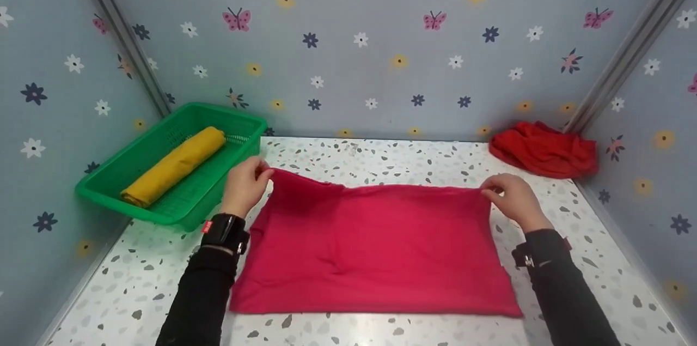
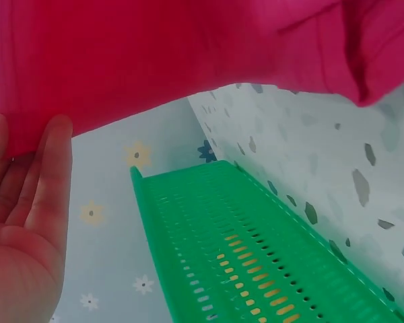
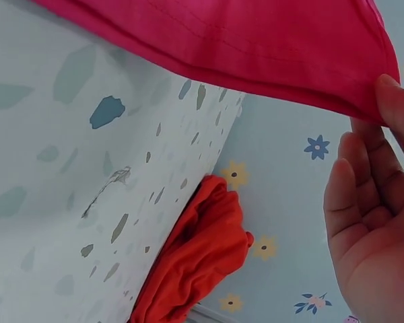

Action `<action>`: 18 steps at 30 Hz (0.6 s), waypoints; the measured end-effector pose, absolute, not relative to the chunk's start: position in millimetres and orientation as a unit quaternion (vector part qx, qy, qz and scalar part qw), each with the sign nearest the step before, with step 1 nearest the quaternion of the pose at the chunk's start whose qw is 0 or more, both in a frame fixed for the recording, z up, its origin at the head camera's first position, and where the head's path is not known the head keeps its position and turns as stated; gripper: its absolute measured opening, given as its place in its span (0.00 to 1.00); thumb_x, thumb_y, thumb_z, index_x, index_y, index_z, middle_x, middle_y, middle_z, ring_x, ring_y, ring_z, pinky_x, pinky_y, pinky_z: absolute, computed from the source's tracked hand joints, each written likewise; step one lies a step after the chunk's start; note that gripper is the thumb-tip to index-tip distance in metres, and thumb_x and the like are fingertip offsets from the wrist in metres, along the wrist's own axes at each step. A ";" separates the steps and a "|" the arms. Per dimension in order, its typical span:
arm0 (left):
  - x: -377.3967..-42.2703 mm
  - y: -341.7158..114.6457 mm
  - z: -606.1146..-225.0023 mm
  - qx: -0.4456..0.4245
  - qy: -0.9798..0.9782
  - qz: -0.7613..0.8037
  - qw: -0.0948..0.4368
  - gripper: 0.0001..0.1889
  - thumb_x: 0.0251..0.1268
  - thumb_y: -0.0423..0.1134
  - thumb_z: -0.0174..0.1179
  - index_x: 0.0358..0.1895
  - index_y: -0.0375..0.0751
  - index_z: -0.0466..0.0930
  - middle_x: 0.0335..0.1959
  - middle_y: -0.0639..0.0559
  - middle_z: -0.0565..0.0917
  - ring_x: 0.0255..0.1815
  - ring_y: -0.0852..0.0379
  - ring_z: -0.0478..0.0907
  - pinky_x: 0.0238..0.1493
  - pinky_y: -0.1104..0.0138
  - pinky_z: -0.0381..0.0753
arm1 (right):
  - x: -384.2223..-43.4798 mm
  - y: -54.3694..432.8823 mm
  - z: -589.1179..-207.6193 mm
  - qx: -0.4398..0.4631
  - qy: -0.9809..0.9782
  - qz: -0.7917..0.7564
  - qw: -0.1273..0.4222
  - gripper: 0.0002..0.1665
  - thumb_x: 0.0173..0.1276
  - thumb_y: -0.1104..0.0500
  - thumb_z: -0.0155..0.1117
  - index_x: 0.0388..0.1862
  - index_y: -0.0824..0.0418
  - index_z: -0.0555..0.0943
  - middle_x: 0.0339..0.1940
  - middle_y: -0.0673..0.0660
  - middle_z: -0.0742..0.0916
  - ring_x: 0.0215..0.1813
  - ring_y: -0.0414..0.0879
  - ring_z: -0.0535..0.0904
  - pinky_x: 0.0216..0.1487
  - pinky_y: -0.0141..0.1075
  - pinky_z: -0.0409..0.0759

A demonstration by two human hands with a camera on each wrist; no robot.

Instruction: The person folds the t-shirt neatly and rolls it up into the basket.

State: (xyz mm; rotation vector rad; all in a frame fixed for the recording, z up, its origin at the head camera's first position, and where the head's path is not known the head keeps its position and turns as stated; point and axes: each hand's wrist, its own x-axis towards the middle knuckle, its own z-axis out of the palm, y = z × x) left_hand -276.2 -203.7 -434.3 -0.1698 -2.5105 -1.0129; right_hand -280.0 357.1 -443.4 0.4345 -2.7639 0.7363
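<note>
A pink-red folded cloth, perhaps a garment, spreads across the middle of the speckled table. My left hand pinches its far left corner between thumb and fingers. At the far right corner, my right hand pinches the fabric the same way. Both wrist views show the far edge lifted off the surface, with the cloth sloping from the left fingertips and the cloth hanging from the right thumb and fingers. The near edge lies straight along the table front.
A green plastic basket stands at the left, holding a rolled yellow cloth. In the back right corner lies a crumpled red cloth. Flower-patterned panels enclose the white speckled table at the back and sides.
</note>
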 end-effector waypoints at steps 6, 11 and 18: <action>-264.0 -211.1 -439.7 -0.073 -0.905 -0.363 0.210 0.05 0.67 0.33 0.63 0.36 0.36 0.78 0.29 0.44 0.79 0.31 0.47 0.72 0.35 0.58 0.73 | -276.1 362.4 -446.4 0.149 -0.952 0.254 0.084 0.04 0.65 0.67 0.67 0.39 0.63 0.85 0.37 0.59 0.85 0.42 0.57 0.79 0.50 0.55 0.77; -253.2 -215.8 -443.5 -0.081 -0.906 -0.364 0.201 0.04 0.67 0.33 0.63 0.36 0.37 0.78 0.29 0.45 0.80 0.32 0.48 0.73 0.36 0.57 0.74 | -272.9 364.6 -448.9 0.161 -0.954 0.243 0.070 0.04 0.64 0.67 0.68 0.38 0.62 0.85 0.35 0.57 0.85 0.42 0.56 0.79 0.50 0.55 0.77; -238.4 -220.9 -451.6 -0.095 -0.906 -0.363 0.198 0.04 0.65 0.33 0.64 0.34 0.39 0.78 0.28 0.49 0.79 0.31 0.51 0.73 0.36 0.59 0.75 | -267.7 370.1 -454.8 0.206 -0.950 0.218 0.088 0.05 0.62 0.69 0.67 0.34 0.61 0.85 0.33 0.55 0.85 0.41 0.54 0.80 0.48 0.54 0.76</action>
